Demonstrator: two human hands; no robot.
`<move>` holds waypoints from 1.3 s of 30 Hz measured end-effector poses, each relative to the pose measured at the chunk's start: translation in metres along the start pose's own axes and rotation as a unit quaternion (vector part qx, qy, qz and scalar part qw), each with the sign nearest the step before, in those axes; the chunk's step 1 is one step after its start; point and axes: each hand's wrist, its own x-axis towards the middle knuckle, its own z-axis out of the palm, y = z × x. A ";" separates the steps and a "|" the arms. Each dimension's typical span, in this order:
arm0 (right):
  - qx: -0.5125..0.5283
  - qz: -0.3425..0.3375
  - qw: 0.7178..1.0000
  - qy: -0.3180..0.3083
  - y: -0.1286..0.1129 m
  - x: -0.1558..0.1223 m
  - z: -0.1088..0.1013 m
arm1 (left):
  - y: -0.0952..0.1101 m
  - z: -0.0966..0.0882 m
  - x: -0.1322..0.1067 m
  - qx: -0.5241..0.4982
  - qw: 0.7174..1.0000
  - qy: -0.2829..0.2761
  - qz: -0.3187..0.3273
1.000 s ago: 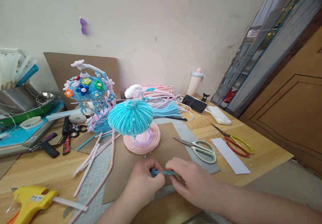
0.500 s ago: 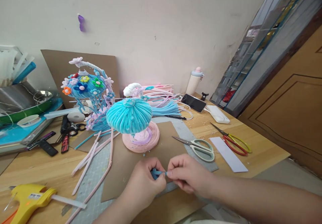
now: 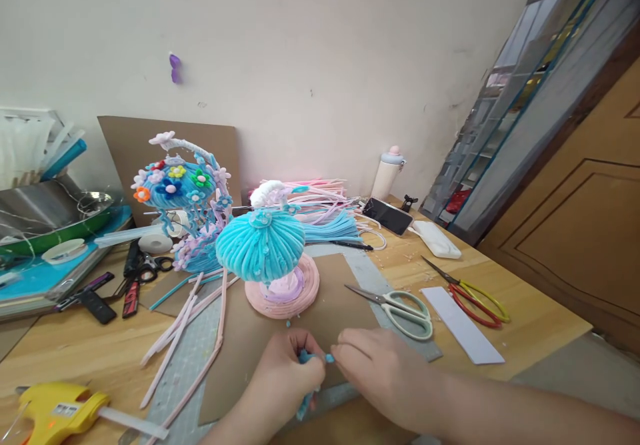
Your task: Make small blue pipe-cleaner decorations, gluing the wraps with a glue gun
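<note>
My left hand (image 3: 285, 381) is closed around a short blue pipe cleaner (image 3: 303, 405), its fuzzy strand bunched in the fingers and hanging below the thumb. A small blue end pokes out to the right, where my right hand (image 3: 383, 371) pinches at it with thumb and forefinger. Most of the strand is hidden in my left fist. Just beyond my hands stands a pleated turquoise pipe-cleaner dome (image 3: 261, 248) above a coiled pink base (image 3: 310, 291) with a lilac centre. Under both lies a brown cardboard sheet (image 3: 235, 371).
Light-handled scissors (image 3: 410, 311), a white strip (image 3: 463, 325) and red-and-yellow-handled scissors (image 3: 475, 298) lie to the right. A yellow glue gun (image 3: 55, 408) rests front left, near pink pipe cleaners (image 3: 170, 331). A flower-covered jellyfish lamp shape (image 3: 175, 185) stands behind, left.
The view has tilted up slightly, so everything sits lower. The blue pipe cleaner between my hands has shifted; more of it now hangs below my left hand, and a shorter end shows between the fingertips.
</note>
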 end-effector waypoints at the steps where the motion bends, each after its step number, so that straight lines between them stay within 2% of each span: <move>1: -0.032 -0.023 0.999 0.002 0.001 -0.001 0.000 | 0.000 0.000 0.000 -0.006 1.000 -0.006 -0.005; 4: -0.015 -0.020 1.000 0.006 0.000 -0.001 0.000 | -0.001 0.000 -0.001 0.009 1.000 -0.006 0.008; 6: 0.095 0.036 0.995 0.010 -0.003 0.002 0.003 | -0.001 0.001 -0.003 0.051 0.997 0.008 0.052; 7: 0.180 0.088 0.980 0.009 -0.005 0.004 0.004 | 0.000 0.001 -0.004 0.079 0.993 0.022 0.084; 8: 0.281 0.156 0.947 0.005 -0.005 0.007 0.006 | 0.000 0.001 -0.006 0.109 0.986 0.037 0.119; 9: 0.393 0.232 0.890 -0.008 -0.005 0.009 0.008 | 0.001 0.000 -0.007 0.137 0.977 0.051 0.153; 10: 0.505 0.304 0.807 -0.038 -0.003 0.011 0.010 | 0.002 0.000 -0.009 0.162 0.968 0.064 0.181; 11: 0.608 0.359 0.704 -0.080 -0.001 0.013 0.011 | 0.003 -0.001 -0.011 0.180 0.960 0.071 0.201; 12: 0.691 0.385 0.598 -0.134 0.002 0.014 0.011 | 0.004 -0.002 -0.013 0.193 0.955 0.073 0.214; 13: 0.748 0.387 0.506 -0.186 0.005 0.015 0.011 | 0.005 -0.003 -0.014 0.202 0.952 0.070 0.219; 14: 0.782 0.378 0.445 -0.219 0.007 0.015 0.011 | 0.006 -0.003 -0.014 0.208 0.951 0.067 0.220; 15: 0.796 0.365 0.424 -0.231 0.008 0.015 0.011 | 0.006 -0.004 -0.014 0.212 0.951 0.065 0.217; 16: 0.793 0.358 0.443 -0.217 0.007 0.015 0.010 | 0.006 -0.004 -0.013 0.215 0.951 0.067 0.212; 17: 0.770 0.357 0.495 -0.186 0.006 0.014 0.009 | 0.006 -0.005 -0.012 0.216 0.952 0.070 0.204; 19: 0.661 0.356 0.654 -0.092 0.002 0.012 0.008 | 0.004 -0.005 -0.009 0.215 0.956 0.079 0.184; 21: 0.488 0.324 0.811 -0.012 -0.003 0.009 0.007 | 0.002 -0.005 -0.007 0.204 0.962 0.086 0.161; 22: 0.398 0.289 0.870 0.012 -0.004 0.006 0.006 | 0.001 -0.005 -0.006 0.194 0.965 0.088 0.151; 23: 0.317 0.248 0.915 0.028 -0.005 0.004 0.005 | 0.000 -0.005 -0.005 0.180 0.970 0.086 0.142; 24: 0.250 0.206 0.946 0.034 -0.006 0.002 0.004 | -0.001 -0.006 -0.005 0.161 0.975 0.079 0.131; 26: 0.159 0.143 0.976 0.036 -0.006 -0.001 0.003 | -0.001 -0.006 -0.004 0.113 0.986 0.047 0.110; 29: 0.094 0.101 0.989 0.046 -0.005 -0.002 0.003 | 0.000 -0.006 -0.003 0.047 0.995 -0.011 0.091; 31: 0.065 0.084 0.993 0.048 -0.003 -0.002 0.005 | 0.002 -0.006 -0.003 0.031 0.995 -0.028 0.089; 36: -0.002 0.035 0.998 0.042 0.001 -0.004 0.009 | 0.008 -0.006 -0.005 0.024 0.996 -0.028 0.085; 39: 0.006 0.050 0.998 0.044 -0.002 -0.004 0.007 | 0.009 -0.005 -0.006 0.029 0.996 -0.019 0.086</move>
